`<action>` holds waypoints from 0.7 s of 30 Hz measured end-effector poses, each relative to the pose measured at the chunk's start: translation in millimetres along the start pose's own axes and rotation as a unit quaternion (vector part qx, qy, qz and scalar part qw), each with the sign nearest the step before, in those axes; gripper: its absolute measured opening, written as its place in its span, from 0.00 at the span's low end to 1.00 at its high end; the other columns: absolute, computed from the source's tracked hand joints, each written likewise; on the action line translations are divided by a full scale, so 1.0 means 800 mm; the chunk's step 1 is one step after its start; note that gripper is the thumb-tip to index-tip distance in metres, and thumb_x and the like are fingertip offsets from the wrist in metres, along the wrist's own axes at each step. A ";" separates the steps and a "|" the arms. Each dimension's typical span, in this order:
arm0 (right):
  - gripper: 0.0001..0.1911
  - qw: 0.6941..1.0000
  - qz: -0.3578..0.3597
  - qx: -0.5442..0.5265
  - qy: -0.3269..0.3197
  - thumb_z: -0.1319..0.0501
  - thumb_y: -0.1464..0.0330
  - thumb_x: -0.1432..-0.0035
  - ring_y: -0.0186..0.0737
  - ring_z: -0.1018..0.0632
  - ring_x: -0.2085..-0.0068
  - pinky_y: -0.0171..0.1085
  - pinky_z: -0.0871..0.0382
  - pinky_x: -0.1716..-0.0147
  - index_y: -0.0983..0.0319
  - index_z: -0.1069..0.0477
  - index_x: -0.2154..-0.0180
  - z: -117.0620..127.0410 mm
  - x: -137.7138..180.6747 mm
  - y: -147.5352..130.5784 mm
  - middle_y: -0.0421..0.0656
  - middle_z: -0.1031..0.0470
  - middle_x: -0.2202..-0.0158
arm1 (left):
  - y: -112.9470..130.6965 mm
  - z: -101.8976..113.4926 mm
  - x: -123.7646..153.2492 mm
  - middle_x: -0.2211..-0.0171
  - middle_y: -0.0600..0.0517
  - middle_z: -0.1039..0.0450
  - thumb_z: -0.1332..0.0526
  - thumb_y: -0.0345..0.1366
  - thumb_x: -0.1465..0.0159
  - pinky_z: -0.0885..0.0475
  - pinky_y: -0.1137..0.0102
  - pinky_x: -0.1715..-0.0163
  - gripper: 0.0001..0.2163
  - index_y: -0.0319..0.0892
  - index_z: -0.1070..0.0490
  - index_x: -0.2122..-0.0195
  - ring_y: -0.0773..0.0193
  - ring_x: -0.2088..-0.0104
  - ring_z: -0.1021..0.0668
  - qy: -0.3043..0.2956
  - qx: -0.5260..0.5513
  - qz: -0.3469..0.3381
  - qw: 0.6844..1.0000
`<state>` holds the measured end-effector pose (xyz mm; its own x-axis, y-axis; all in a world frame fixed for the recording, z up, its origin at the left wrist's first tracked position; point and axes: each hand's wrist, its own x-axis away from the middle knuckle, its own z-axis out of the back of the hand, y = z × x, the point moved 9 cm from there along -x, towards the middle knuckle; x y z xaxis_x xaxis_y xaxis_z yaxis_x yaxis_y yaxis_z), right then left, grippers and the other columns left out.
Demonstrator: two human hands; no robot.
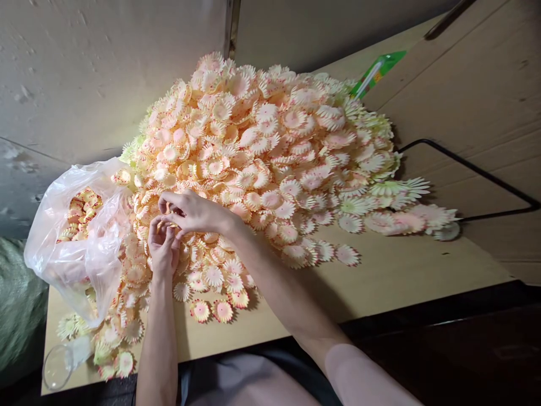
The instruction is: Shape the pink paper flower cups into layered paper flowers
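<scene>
A big heap of fringed artificial-flower petal discs (270, 146), cream with pink centres and red-tipped edges, covers much of the table. At the heap's front left, my left hand (164, 248) is held up with its fingers curled and thumb drawn in. Touching it from above, my right hand (192, 211) reaches across with bent fingers, thumb and fingertips meeting the left fingertips. Whatever is pinched between them is too small or hidden to make out. Loose petal discs (211, 310) lie just in front of my hands.
Left of my hands, a clear plastic bag (46, 237) contains yellow-red pieces. A transparent round cup (58, 366) is at the table's (304, 316) near left corner. A green packet (376, 73) stands behind the heap, and a black bent metal rod (477, 166) sticks out at right beside cardboard (465, 101).
</scene>
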<state>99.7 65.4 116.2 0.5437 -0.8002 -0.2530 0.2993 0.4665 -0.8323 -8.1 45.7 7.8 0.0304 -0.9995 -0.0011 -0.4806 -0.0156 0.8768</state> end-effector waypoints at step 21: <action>0.07 0.997 0.015 0.077 0.006 0.40 0.76 0.42 0.37 0.26 0.62 0.37 0.35 0.59 0.65 0.23 0.70 0.010 0.001 0.015 0.47 0.24 0.65 | -0.001 0.008 0.000 0.70 0.58 0.28 0.25 0.34 0.50 0.23 0.76 0.64 0.19 0.46 0.31 0.62 0.74 0.70 0.23 0.039 -0.014 0.002 0.999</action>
<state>109.9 73.2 109.7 0.5452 -0.7891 -0.2830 0.4011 0.5420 -0.7385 -13.4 45.6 4.1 0.0980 -0.9944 0.0383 -0.4556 -0.0106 0.8901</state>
